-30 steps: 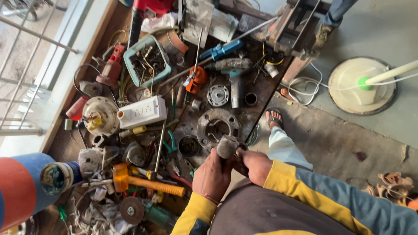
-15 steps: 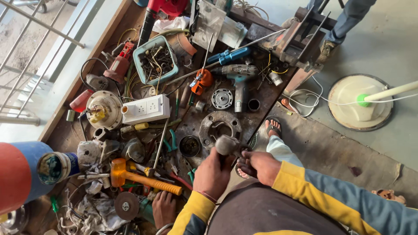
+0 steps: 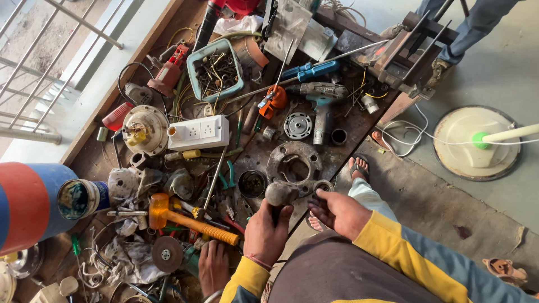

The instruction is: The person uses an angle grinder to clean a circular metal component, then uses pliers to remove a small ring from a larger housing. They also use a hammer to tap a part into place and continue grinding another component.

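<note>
Centrally, the person's left hand [image 3: 266,230] is closed in a fist round the stem of a rounded grey metal piece [image 3: 279,194]; only the knob-like head shows above the fingers [image 3: 279,216], and its long axis runs from that head back toward the person's body, near-vertical in the head view; the head sits at the near edge of a round flanged housing [image 3: 295,164], touching it or just short of it.

The right hand [image 3: 339,212] lies just right of the piece, palm down, fingers reaching toward a small metal ring [image 3: 324,185] that rests beside the housing; the fingertips are at the ring, but whether they pinch it cannot be told; the ring lies ahead of these fingers and slightly left, so the right hand is the nearer to it, the left being occupied.

A third hand [image 3: 213,266], belonging to another person, rests low at the left among the clutter, near an orange-handled hammer [image 3: 196,224].

Count on the tabletop [image 3: 348,154]: one grey piece; one ring; one housing; one hammer; one cordless drill [image 3: 321,104]; one white socket strip [image 3: 199,133]; one teal tray [image 3: 193,73] of small hardware; one dark round cup [image 3: 251,183] left of the housing.
</note>
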